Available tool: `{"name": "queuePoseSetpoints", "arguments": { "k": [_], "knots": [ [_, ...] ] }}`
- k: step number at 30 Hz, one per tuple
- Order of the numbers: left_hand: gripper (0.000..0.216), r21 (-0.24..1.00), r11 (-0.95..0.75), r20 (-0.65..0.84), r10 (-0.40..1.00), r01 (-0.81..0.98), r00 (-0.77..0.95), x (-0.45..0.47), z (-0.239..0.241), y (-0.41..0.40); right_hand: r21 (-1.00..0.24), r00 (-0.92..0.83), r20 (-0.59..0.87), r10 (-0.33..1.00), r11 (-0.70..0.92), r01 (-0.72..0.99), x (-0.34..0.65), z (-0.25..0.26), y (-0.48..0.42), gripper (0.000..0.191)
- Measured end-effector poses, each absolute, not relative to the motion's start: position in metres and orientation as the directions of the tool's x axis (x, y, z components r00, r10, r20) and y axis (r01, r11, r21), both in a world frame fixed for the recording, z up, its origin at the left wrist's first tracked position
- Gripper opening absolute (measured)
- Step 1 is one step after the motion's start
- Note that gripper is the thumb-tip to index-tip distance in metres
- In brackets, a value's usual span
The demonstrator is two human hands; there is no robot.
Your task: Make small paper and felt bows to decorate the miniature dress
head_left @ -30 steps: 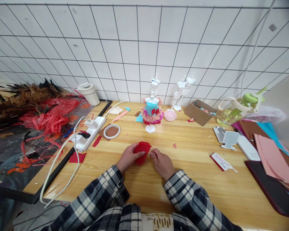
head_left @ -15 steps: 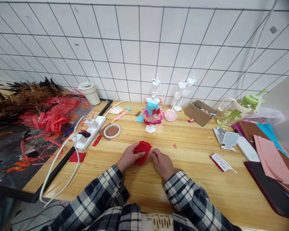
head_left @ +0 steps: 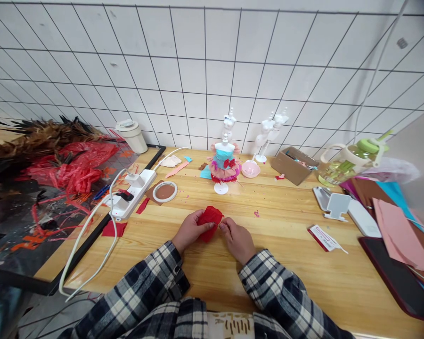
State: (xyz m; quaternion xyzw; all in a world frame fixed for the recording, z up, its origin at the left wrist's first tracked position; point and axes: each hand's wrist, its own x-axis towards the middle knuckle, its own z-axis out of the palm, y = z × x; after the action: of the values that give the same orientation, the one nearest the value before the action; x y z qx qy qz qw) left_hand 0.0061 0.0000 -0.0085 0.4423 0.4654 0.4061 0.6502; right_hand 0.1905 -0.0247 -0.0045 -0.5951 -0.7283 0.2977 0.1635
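A piece of red crepe paper is pinched between the thumb and fingers of my left hand, just above the wooden table. My right hand is closed at the paper's right edge, thumb and forefinger pressed together on its corner. Beyond both hands stands a small white dress form wearing a blue bodice and a ruffled pink and red skirt with a red bow. More red paper scraps lie at the left by the power strip.
A roll of tape and a power strip with white cables lie left. Behind are a pink bowl, bare mannequins and a cardboard box. At right are a phone stand, a bottle and coloured paper sheets.
Both hands stay in nearly the same place. The red crepe paper's upper edge has shifted very slightly to the right.
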Motion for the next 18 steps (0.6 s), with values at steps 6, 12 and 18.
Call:
{"name": "queuePoseSetpoints", "arguments": {
  "k": [6,12,18],
  "knots": [
    [0.048,0.943,0.278,-0.235,0.945,-0.182,0.228,0.0036,-0.0095,0.0007,-0.626,-0.239,-0.118,0.964,0.114,0.771,0.1910,-0.0034,-0.0249,0.038],
    [0.048,0.970,0.239,-0.216,0.939,-0.052,0.268,0.0065,-0.0071,-0.0006,-0.609,-0.242,-0.112,0.964,0.126,0.783,0.1890,-0.0025,-0.0254,0.038],
    [0.047,0.972,0.230,-0.209,0.933,-0.042,0.294,0.0068,-0.0083,-0.0005,-0.611,-0.226,-0.096,0.969,0.122,0.782,0.1827,-0.0054,-0.0274,0.034]
  ]
}}
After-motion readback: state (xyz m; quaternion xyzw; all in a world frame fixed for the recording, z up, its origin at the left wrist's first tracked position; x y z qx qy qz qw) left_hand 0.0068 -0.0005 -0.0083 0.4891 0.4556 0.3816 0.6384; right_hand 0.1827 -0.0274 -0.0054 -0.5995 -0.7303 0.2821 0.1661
